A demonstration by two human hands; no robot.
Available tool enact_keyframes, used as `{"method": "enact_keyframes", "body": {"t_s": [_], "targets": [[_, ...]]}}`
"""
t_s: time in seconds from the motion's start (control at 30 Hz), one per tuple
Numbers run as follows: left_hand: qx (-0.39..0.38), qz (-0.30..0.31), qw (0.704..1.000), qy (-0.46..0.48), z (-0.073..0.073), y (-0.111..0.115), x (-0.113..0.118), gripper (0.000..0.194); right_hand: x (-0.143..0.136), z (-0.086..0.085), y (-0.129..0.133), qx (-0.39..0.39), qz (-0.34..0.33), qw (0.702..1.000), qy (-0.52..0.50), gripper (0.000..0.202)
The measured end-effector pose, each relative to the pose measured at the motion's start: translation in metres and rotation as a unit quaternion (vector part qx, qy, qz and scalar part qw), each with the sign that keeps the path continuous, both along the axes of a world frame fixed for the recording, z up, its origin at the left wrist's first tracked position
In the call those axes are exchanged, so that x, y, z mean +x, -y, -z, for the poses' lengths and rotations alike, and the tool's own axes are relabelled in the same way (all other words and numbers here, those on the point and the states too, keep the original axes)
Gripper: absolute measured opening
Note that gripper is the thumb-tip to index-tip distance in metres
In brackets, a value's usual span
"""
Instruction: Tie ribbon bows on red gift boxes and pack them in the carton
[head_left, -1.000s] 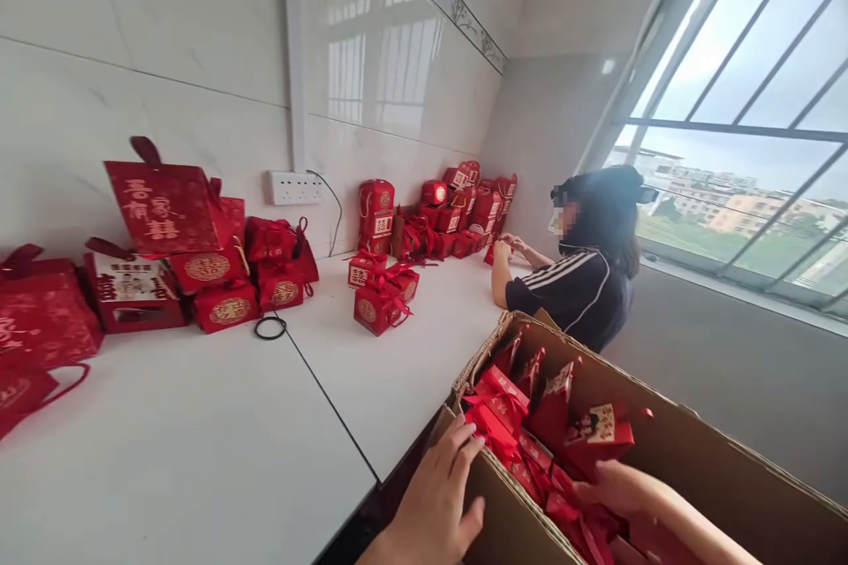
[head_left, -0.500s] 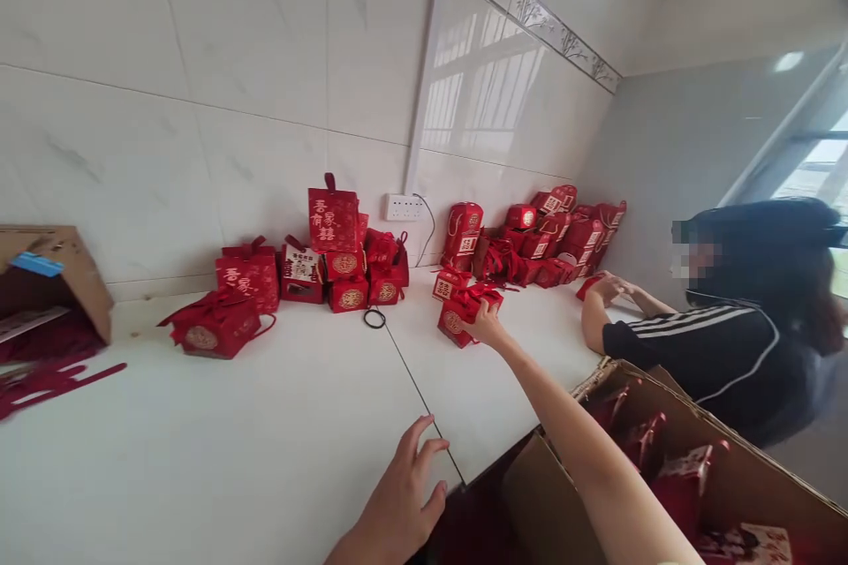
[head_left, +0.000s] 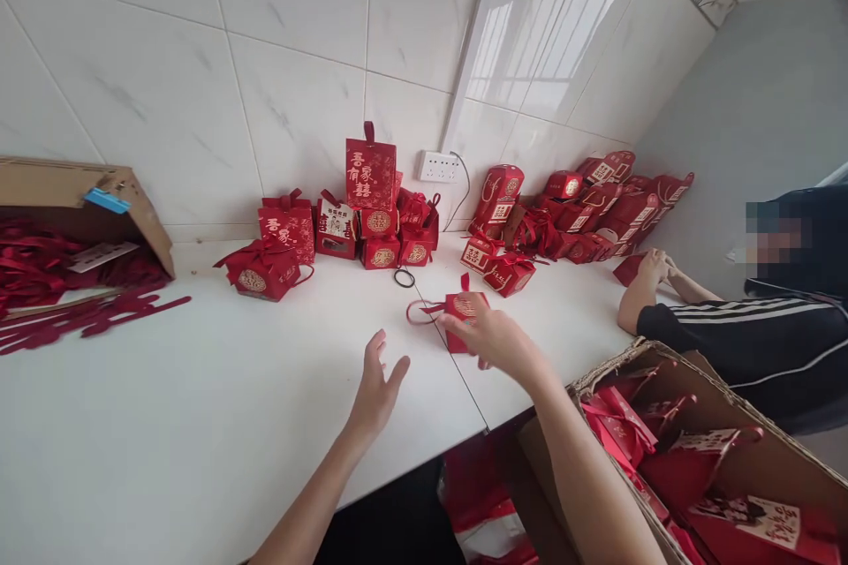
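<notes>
Right now your right hand point(head_left: 498, 340) is closed around a small red gift box point(head_left: 457, 341) with a gold emblem, your fingers reaching across its front. The gift box is just above or on the white table point(head_left: 218, 424), near the dark seam; you can't tell from this view whether its base touches the surface. Its dark-red ribbon loop point(head_left: 419, 320) sticks out to the left, toward your left hand point(head_left: 377, 384). That hand holds nothing: your fingers and thumb are spread apart, over the table and a little nearer to you than the gift box.

Behind the gift box, a black ring point(head_left: 405, 287) lies flat on the table, and two ribboned boxes point(head_left: 509, 275) sit close together near more red packaging. Farther left, a bow-topped box point(head_left: 261, 274) stands before a stacked group, where a tall box with a strap point(head_left: 371, 172) rests above smaller ones.

At your right, the cardboard carton point(head_left: 782, 450) holds more red boxes, just beside your right forearm. Beyond it, a co-worker in a dark striped sleeve point(head_left: 702, 327) has both hands at a red piece point(head_left: 628, 270).
</notes>
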State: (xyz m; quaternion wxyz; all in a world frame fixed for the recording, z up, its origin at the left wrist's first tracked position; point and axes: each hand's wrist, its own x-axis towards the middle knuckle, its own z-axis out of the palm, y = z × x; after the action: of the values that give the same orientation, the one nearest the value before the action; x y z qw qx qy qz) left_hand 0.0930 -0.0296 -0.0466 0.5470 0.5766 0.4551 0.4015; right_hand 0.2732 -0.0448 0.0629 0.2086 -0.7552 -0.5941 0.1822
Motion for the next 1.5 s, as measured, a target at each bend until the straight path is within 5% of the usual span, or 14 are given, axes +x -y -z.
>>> {"method": "enact_keyframes", "body": {"t_s": [0.17,0.4,0.57,0.73,0.83,0.97,1.1,1.23,1.4,1.5], "targets": [[-0.008,0.076,0.995,-0.058,-0.019,-0.015,0.001,0.055,0.062,0.009,-0.017,0.032,0.094,0.994,0.052,0.07],[-0.024,0.192,0.979,-0.057,-0.006,-0.026,0.043,0.065,0.087,0.067,-0.019,-0.015,0.004,0.996,-0.093,0.102],[-0.039,0.205,0.978,-0.02,-0.011,-0.023,0.058,0.069,0.062,0.082,-0.001,0.175,0.013,0.985,0.007,0.095],[0.148,0.154,0.975,0.054,-0.028,-0.004,0.037,0.064,0.0,0.101,0.027,0.398,0.047,0.908,0.123,0.083],[0.205,0.104,0.973,-0.014,-0.018,0.013,0.003,0.059,-0.038,0.123,0.052,0.391,-0.039,0.917,0.066,0.088],[0.211,0.032,0.97,-0.116,0.014,0.037,-0.047,0.059,-0.065,0.144,0.092,0.33,-0.194,0.923,-0.032,0.081],[0.176,-0.095,0.972,-0.122,0.027,0.057,-0.075,0.05,-0.062,0.132,0.111,0.374,-0.271,0.885,-0.063,0.043],[0.151,-0.118,0.98,-0.058,0.01,0.053,-0.074,0.048,-0.045,0.105,0.089,0.379,-0.134,0.911,-0.089,0.027],[0.132,-0.083,0.986,-0.055,-0.018,0.015,-0.06,0.048,-0.048,0.092,0.059,0.205,-0.172,0.956,-0.124,0.104],[0.058,-0.059,0.995,-0.064,-0.029,-0.01,-0.057,0.046,-0.063,0.092,0.055,0.153,-0.183,0.962,-0.131,0.123]]}}
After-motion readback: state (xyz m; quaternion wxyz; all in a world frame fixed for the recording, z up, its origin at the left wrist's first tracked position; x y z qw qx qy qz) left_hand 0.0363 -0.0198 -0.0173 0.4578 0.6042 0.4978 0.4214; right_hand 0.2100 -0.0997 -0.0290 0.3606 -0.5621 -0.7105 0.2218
